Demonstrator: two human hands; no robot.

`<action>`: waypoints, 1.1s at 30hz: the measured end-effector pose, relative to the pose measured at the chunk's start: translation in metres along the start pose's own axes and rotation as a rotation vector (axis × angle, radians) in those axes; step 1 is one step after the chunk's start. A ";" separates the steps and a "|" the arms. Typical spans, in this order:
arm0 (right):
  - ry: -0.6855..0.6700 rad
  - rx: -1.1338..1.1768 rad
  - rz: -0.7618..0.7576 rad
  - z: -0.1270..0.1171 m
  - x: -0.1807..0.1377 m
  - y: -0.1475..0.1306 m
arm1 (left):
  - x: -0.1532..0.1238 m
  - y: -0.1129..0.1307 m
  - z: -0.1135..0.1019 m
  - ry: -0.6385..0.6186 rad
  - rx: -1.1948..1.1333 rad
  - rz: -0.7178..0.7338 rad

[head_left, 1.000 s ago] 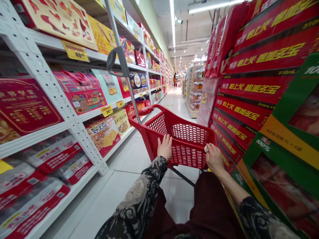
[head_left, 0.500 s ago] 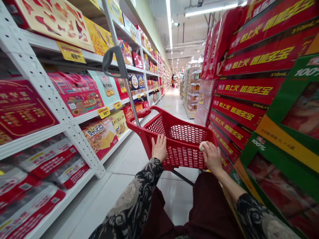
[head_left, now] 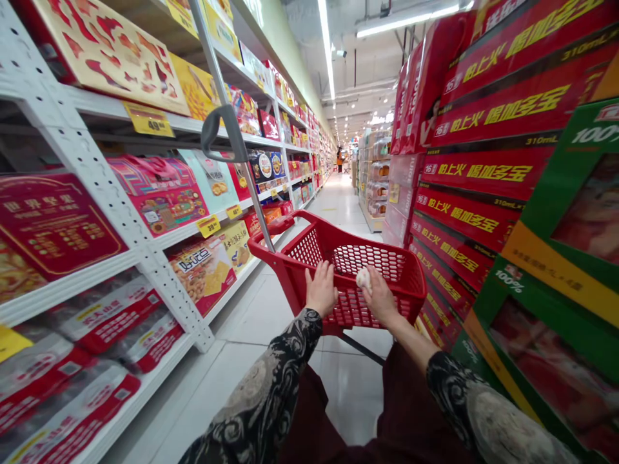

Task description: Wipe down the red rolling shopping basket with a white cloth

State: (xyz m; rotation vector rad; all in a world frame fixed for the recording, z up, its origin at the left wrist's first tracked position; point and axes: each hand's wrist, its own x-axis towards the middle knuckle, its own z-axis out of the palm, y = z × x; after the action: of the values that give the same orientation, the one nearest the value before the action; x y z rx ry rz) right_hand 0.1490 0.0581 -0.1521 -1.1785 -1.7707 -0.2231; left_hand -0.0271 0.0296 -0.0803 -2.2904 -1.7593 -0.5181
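Observation:
A red plastic shopping cart point(head_left: 377, 309) with a meshed basket stands in front of my knees. Across its near rim lies my left hand point(head_left: 321, 290), fingers stretched out and touching the red plastic. My right hand point(head_left: 382, 299) is closed around a crumpled white cloth or tissue point(head_left: 363, 280), pressed to the same rim a little to the right. Whether it is fabric or paper, I cannot tell. A grey loop handle point(head_left: 224, 134) on a metal pole rises from the cart's left side.
White shelving point(head_left: 159, 283) with boxed snacks and yellow price tags runs along the left. Stacked red drink cartons point(head_left: 474, 167) and green boxes point(head_left: 536, 303) crowd the right side. A tiled aisle point(head_left: 333, 200) stretches ahead, with a person point(head_left: 339, 160) far off.
My right hand has slid left along the cart's rim with the white cloth or tissue, closer to my left hand. The left hand has shifted slightly right in view.

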 end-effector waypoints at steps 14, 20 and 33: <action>-0.206 -0.195 0.033 -0.039 -0.026 -0.004 | 0.012 0.064 0.023 0.111 -0.110 0.150; -0.183 -0.277 0.056 -0.042 -0.029 0.001 | 0.010 0.033 0.025 0.120 0.013 0.207; -0.166 -0.224 0.043 -0.030 -0.028 -0.010 | 0.009 0.019 0.028 0.103 0.057 0.240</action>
State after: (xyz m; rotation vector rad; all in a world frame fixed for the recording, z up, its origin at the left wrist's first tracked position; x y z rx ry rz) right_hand 0.1612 0.0177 -0.1554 -1.4282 -1.8984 -0.3120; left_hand -0.0030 0.0428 -0.1019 -2.3467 -1.4099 -0.5225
